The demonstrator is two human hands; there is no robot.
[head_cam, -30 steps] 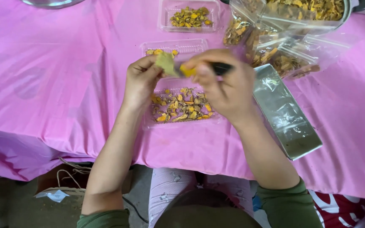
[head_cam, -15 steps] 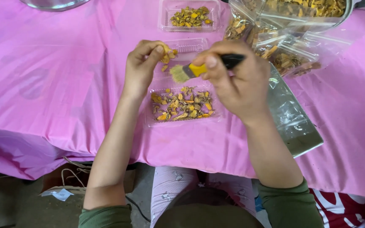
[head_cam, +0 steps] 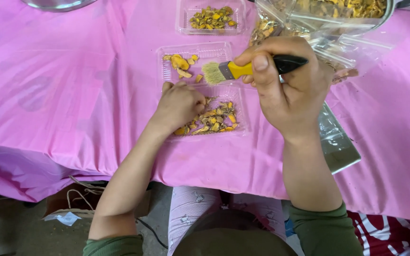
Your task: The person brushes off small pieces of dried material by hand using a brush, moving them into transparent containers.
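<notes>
Pink cloth (head_cam: 62,95) covers the table, and its near edge hangs just in front of the person's knees. Half a second ago the left hand (head_cam: 179,105) was raised with a yellow piece pinched beside the brush; now it is down in the near tray (head_cam: 240,124), fingers curled into the yellow and purple pieces (head_cam: 214,121). Whether it grips one cannot be told. The right hand (head_cam: 288,87) has kept its closed grip on the brush (head_cam: 243,68), whose yellow ferrule and black handle lie level, bristles pointing left over the gap between the near tray and the middle tray (head_cam: 214,50).

Left of the near tray the cloth lies bare out to the edge, giving wide room. Right of it a flat silver-grey pouch (head_cam: 338,142) lies slanted, close to the right wrist.

Beyond the near tray, touching it, the middle tray is clear plastic with a few yellow pieces at its left end. Farther still a third clear tray (head_cam: 186,19) holds a small heap. Right of that, clear bags (head_cam: 347,42) of dried pieces crowd the far right corner.
</notes>
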